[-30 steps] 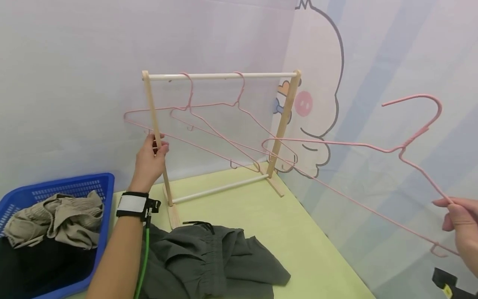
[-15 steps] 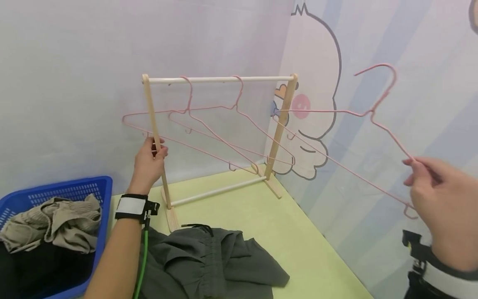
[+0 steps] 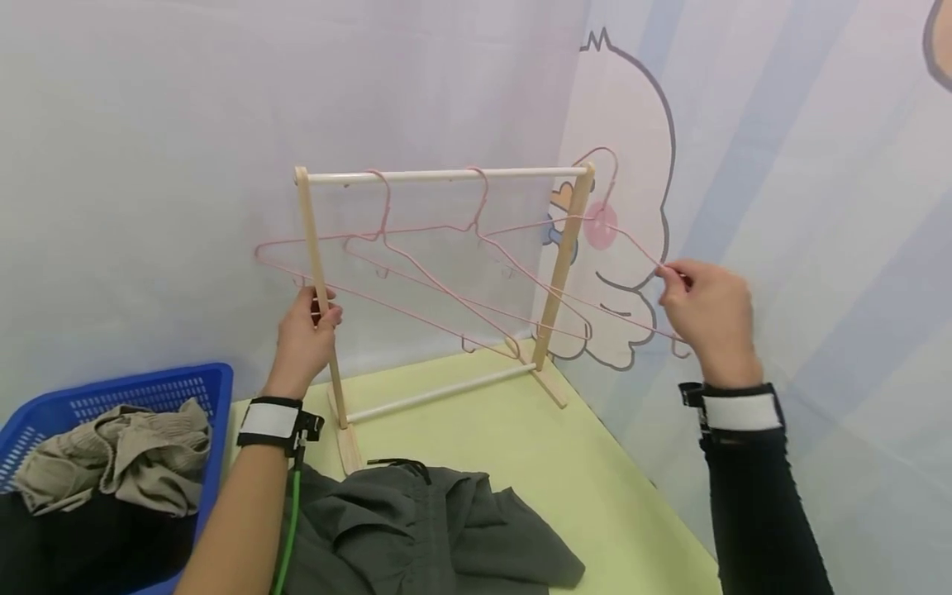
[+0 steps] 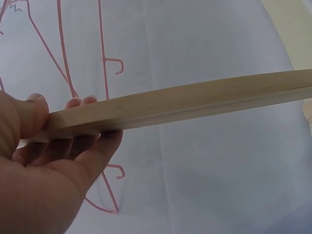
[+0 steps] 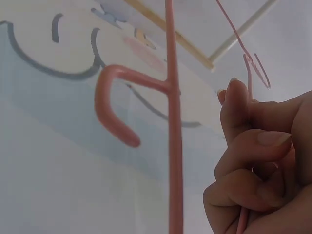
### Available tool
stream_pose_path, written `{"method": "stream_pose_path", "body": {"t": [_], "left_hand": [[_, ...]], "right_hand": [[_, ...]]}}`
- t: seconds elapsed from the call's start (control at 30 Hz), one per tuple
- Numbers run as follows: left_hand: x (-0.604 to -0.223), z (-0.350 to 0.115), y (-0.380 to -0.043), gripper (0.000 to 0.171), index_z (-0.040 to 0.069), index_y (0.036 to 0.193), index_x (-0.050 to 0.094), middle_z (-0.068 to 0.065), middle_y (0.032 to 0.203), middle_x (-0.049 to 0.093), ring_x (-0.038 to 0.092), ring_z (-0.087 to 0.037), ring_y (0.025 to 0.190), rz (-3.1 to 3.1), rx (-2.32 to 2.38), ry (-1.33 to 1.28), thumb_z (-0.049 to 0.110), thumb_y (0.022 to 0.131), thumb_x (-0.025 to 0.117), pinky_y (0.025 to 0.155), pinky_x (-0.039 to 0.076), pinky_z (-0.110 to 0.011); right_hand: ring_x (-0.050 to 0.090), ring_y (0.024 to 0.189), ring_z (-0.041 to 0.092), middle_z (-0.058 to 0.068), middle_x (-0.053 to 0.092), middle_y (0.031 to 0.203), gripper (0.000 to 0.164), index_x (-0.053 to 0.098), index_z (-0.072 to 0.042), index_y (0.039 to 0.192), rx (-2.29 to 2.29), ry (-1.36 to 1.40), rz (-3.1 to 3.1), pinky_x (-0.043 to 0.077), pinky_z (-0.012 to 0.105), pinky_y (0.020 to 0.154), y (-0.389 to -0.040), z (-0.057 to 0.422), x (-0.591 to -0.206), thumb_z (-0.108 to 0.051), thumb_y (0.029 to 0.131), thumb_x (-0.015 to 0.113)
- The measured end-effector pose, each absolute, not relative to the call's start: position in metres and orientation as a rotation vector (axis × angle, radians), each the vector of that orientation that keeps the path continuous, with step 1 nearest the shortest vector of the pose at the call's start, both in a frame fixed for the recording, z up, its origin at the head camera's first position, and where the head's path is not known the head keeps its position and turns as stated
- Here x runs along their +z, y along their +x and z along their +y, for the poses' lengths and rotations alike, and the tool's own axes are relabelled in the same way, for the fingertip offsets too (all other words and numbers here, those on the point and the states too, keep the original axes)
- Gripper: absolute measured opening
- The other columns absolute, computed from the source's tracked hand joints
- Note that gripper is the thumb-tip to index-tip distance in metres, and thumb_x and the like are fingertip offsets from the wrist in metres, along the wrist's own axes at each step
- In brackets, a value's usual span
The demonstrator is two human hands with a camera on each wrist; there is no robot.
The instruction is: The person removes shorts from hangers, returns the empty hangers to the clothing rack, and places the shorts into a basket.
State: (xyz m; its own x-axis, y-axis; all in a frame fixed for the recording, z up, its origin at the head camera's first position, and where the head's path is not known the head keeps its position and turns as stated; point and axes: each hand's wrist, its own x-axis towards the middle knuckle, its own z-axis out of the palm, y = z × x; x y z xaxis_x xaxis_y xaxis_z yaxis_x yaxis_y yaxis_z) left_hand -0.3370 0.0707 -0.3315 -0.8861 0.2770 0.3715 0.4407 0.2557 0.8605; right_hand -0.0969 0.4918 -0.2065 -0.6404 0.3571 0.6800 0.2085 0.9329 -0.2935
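My left hand (image 3: 303,343) grips the left wooden post of a small clothes rack (image 3: 446,175); the left wrist view shows its fingers curled round the post (image 4: 195,97). With thumb and fingers, my right hand (image 3: 710,318) pinches the shoulder of a pink hanger (image 3: 632,240) near the rack's right post. In the head view this hanger's hook stands just beyond the rail's right end, and I cannot tell whether it touches the rail. Its small side hook (image 5: 117,102) fills the right wrist view. Two more pink hangers (image 3: 384,215) hang from the white rail.
Dark grey drawstring trousers or shorts (image 3: 446,529) lie on the yellow-green table (image 3: 610,496) in front of the rack. A blue basket (image 3: 223,397) at left holds beige clothing (image 3: 134,454) and black cloth (image 3: 104,537). Printed curtain walls stand behind and at right.
My right hand has carried the pink hanger leftward, from the right edge to the rack's right end. My left hand keeps its grip on the post.
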Motion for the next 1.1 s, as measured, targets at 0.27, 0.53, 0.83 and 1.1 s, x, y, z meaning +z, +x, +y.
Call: {"method": "stream_pose_path", "body": {"t": [0.27,0.53,0.83,1.1], "left_hand": [[-0.334,0.073,-0.341,0.028,0.004,0.137,0.048,-0.023,0.122,0.061,0.064,-0.039,0.112,-2.378,-1.677,-0.684,0.014,0.111,0.049,0.087,0.054,-0.052],[-0.330,0.076,-0.342,0.030,0.003,0.139,0.048,-0.023,0.124,0.059,0.063,-0.039,0.115,-2.372,-1.682,-0.689,0.014,0.111,0.048,0.087,0.055,-0.054],[-0.327,0.070,-0.344,0.029,0.003,0.137,0.048,-0.024,0.123,0.059,0.063,-0.041,0.115,-2.356,-1.677,-0.662,0.014,0.111,0.048,0.087,0.054,-0.053],[-0.326,0.065,-0.346,0.030,0.004,0.138,0.049,-0.022,0.125,0.060,0.063,-0.038,0.115,-2.360,-1.680,-0.627,0.015,0.110,0.050,0.089,0.054,-0.053]], "right_hand": [[0.072,0.077,0.033,0.018,0.076,0.084,0.028,0.077,-0.001,0.115,0.336,-0.383,-2.338,0.045,0.039,0.063,-0.149,0.488,-0.213,-0.021,0.106,0.059],[0.070,0.075,0.029,0.013,0.075,0.080,0.028,0.076,-0.005,0.118,0.421,-0.413,-2.404,0.047,0.038,0.063,-0.167,0.489,-0.227,-0.024,0.107,0.058],[0.069,0.072,0.027,0.015,0.077,0.089,0.033,0.075,-0.005,0.121,0.431,-0.397,-2.444,0.044,0.035,0.058,-0.176,0.488,-0.231,-0.027,0.106,0.057],[0.069,0.083,0.032,0.020,0.075,0.106,0.035,0.072,-0.005,0.127,0.467,-0.403,-2.461,0.045,0.036,0.064,-0.175,0.485,-0.228,-0.025,0.104,0.056]]}}
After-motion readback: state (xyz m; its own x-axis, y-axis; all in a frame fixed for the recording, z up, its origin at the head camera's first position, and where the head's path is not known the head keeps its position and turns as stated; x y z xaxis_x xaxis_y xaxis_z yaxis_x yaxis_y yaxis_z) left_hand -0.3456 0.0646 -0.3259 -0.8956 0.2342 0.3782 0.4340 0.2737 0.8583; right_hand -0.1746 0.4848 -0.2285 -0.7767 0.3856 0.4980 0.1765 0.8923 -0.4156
